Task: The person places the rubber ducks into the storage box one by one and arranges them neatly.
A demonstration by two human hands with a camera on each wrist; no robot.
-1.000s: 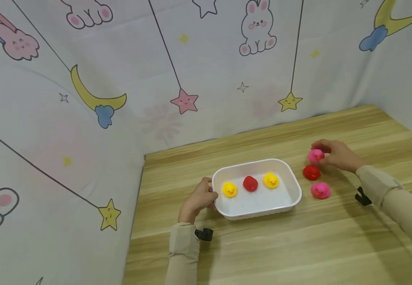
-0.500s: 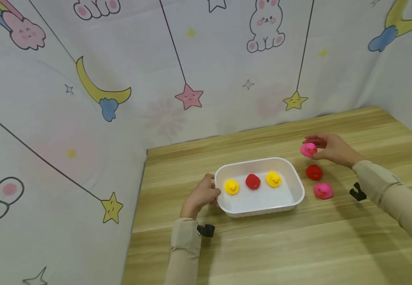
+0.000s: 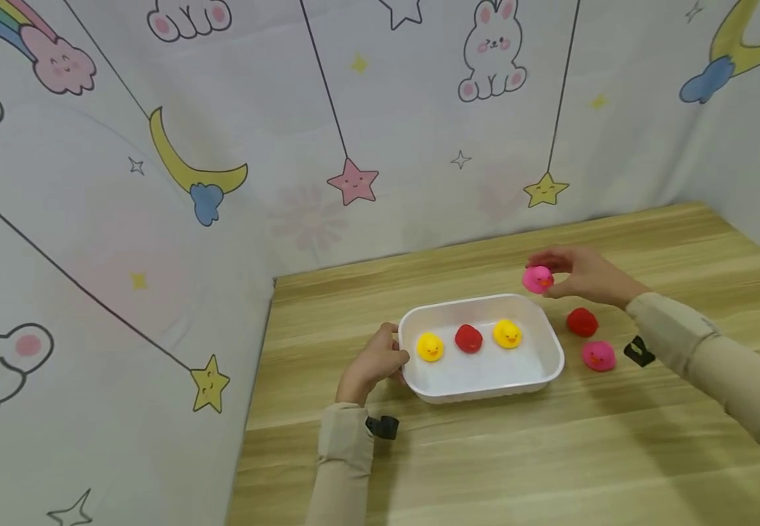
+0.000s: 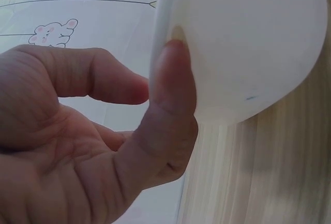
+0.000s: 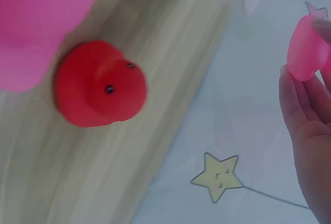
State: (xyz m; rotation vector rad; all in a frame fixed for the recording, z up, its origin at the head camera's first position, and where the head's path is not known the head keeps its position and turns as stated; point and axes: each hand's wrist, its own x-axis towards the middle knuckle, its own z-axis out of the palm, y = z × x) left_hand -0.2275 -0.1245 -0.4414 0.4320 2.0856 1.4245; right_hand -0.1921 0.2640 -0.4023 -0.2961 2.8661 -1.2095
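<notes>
My left hand [image 3: 375, 363] grips the left end of a white plastic tray [image 3: 485, 393], its thumb and fingers pinching the rim in the left wrist view. Inside the tray sit a yellow rubber duck [image 3: 429, 347] at the left, a red rubber duck [image 3: 468, 338] in the middle and another yellow duck [image 3: 508, 334] at the right. Above the tray's far right corner, my right hand [image 3: 587, 275] holds a pink rubber duck [image 3: 538, 280] between thumb and fingers. On the table right of the tray rest a red duck [image 3: 582, 322] and a second pink duck [image 3: 599, 356].
The wood-grain table [image 3: 485, 467] meets a white cloth backdrop [image 3: 406, 131] printed with stars, moons and rabbits at the back and left. A black wrist-camera mount [image 3: 382, 427] hangs at the left wrist, another mount [image 3: 639, 351] at the right.
My right hand has lifted the pink duck from beside the red one and carried it left to the tray's far right corner. The left hand keeps its hold on the tray.
</notes>
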